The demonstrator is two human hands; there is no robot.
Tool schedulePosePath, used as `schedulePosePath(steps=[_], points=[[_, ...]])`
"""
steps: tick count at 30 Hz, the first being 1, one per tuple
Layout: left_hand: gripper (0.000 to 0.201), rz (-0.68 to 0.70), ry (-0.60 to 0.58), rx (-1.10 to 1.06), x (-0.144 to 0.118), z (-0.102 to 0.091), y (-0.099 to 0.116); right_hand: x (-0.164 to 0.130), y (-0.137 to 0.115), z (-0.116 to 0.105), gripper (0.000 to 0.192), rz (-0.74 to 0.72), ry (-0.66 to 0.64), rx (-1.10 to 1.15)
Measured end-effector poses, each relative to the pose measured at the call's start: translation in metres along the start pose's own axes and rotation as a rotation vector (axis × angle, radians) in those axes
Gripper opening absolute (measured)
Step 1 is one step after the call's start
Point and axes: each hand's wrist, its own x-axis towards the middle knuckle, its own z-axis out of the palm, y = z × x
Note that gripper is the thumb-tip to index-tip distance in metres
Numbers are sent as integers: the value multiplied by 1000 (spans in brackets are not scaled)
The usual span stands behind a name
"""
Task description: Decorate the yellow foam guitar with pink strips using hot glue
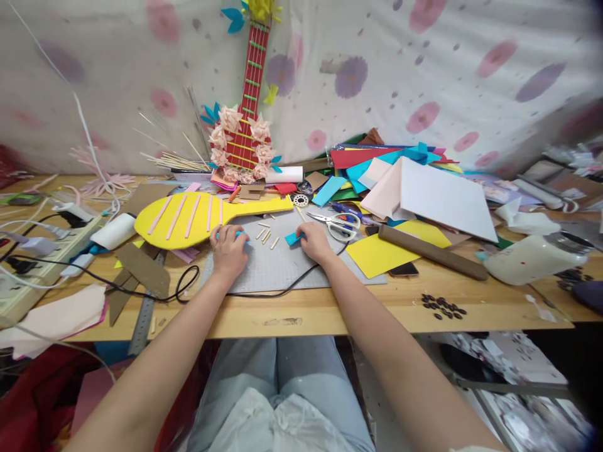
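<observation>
My left hand rests on the grey cutting mat, its fingers curled over a small blue piece of paper that is mostly hidden. My right hand pinches another blue piece of paper at its right end. Between the hands lie several short pale wooden sticks. Just beyond my left hand is a yellow lute-shaped cutout with pink strips across its body. White-handled scissors lie open to the right of my right hand.
A red paper guitar with pink flowers leans at the back. Coloured sheets pile up behind, right. A brown roll, dark beads and a tilted white jar lie right. A power strip and black cable lie left.
</observation>
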Motion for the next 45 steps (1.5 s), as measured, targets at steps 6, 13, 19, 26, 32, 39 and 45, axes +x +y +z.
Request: schedulePosePath(steps=[6,13,19,26,32,39,45], points=[[29,-205,-149,-56,20,11,30,-2,-2,6,30,-43,-8,77],[30,-414,-375,67,32,15,22,-2,0,6,19,95,98,69],[22,-228,-245,57,43,28,24,-2,2,9,14,144,136,-18],[17,-328,-245,-160,37,38,15,-3,2,10,14,167,123,-26],[17,-612,-108,-904,35,32,12,-1,2,5,16,194,173,87],[12,-805,-351,-1540,35,22,16,-2,4,-10,23,230,120,74],[10,-738,-421,-1552,33,24,14,-7,4,-3,28,231,39,-62]])
